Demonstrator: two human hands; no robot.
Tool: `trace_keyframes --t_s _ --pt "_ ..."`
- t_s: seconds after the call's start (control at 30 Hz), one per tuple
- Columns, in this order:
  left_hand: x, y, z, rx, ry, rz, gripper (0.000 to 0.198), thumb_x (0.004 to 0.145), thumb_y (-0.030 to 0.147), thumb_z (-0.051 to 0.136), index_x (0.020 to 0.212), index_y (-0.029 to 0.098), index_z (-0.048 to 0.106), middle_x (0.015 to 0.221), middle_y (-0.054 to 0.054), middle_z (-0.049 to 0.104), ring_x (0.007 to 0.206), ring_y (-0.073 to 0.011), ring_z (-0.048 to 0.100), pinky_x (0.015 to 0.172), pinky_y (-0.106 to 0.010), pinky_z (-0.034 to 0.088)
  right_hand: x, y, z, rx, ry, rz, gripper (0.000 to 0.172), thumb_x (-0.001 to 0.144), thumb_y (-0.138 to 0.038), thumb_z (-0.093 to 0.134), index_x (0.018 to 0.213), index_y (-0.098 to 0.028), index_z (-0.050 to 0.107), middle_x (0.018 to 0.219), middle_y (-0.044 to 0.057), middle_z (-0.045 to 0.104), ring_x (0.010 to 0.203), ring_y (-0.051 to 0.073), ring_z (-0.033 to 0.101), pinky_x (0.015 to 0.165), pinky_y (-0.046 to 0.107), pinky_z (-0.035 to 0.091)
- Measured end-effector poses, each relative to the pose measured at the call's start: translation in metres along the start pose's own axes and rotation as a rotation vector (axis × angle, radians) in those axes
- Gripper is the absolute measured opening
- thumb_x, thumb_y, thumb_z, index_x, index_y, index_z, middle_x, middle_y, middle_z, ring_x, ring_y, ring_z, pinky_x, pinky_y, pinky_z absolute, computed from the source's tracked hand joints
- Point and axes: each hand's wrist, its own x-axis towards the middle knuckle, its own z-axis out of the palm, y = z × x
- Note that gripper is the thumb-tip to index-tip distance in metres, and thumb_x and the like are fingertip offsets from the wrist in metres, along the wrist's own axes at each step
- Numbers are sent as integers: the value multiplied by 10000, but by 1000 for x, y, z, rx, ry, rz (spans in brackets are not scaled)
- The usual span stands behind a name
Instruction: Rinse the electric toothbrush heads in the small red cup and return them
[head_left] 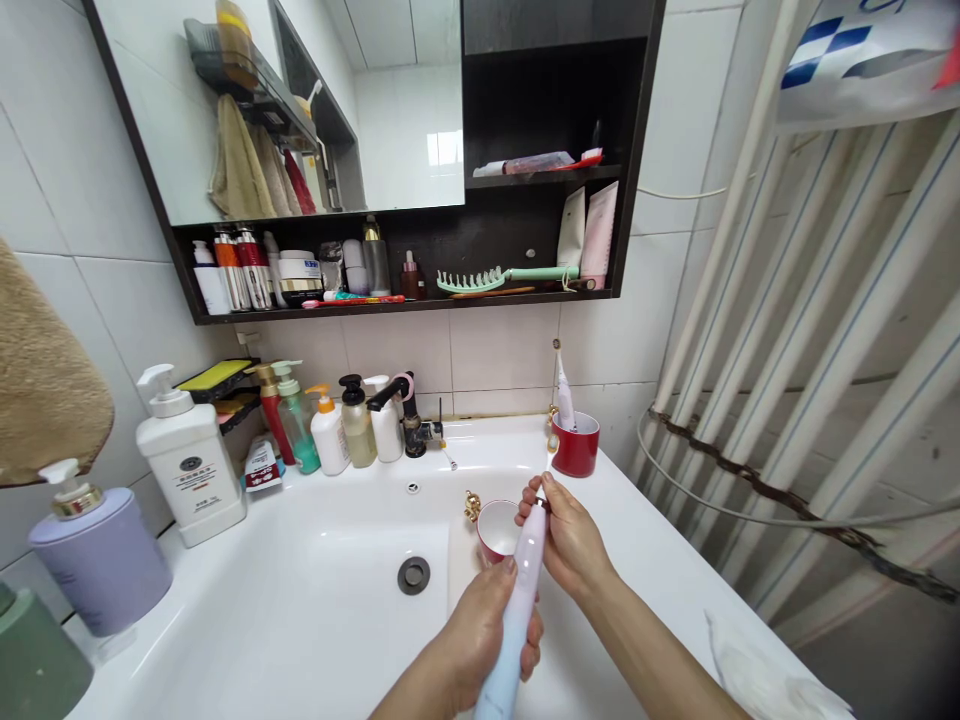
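My left hand (474, 625) is wrapped round the handle of an electric toothbrush (523, 590), which fades from pink at the top to pale blue below. It slants upward over the right side of the basin. At its upper end, the fingers of my right hand (574, 540) pinch the neck of the brush head, largely covering it. Just behind my hands is a red cup (491, 550) with a white inside and a gold ornamental handle. Farther back, a second red cup (576, 452) on the sink ledge holds another white toothbrush (565, 395).
Around the white sink (322, 590) are a black faucet (411, 425) and several pump bottles (330, 435) at the back left. A mirror cabinet with shelves (405, 310) hangs above. White pipes (825, 330) line the right wall, near a crumpled white cloth (765, 680).
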Motion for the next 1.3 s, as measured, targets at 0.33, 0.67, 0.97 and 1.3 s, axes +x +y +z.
trace_keyframes --t_s 0.33,0.67,0.97,1.3 --pt "-1 4 -12 37 87 89 368 651 528 260 639 171 352 444 51 423 306 -46 348 348 -188 232 32 -22 -36 -283 94 -149 191 538 -334 554 608 -159 523 451 -48 458 404 51 414 395 183 361" --pt "14 10 -22 -389 275 36 398 653 512 283 503 153 365 414 40 383 322 -40 318 384 -199 196 105 18 23 -988 21 -98 121 551 -218 545 523 -164 441 341 -76 409 306 74 425 317 195 329" --pt "27 0 -17 -239 283 30 516 599 609 190 446 155 382 282 25 342 232 -76 324 303 -211 180 167 60 30 -1513 -11 39 213 735 -271 363 858 -140 477 831 24 516 675 86 498 591 267 416" --pt "28 0 -16 -349 239 57 537 473 672 295 668 175 348 325 42 415 235 -79 346 282 -201 200 170 70 45 -1724 -95 -164 138 673 -242 461 753 -158 538 856 82 539 853 183 469 696 284 334"
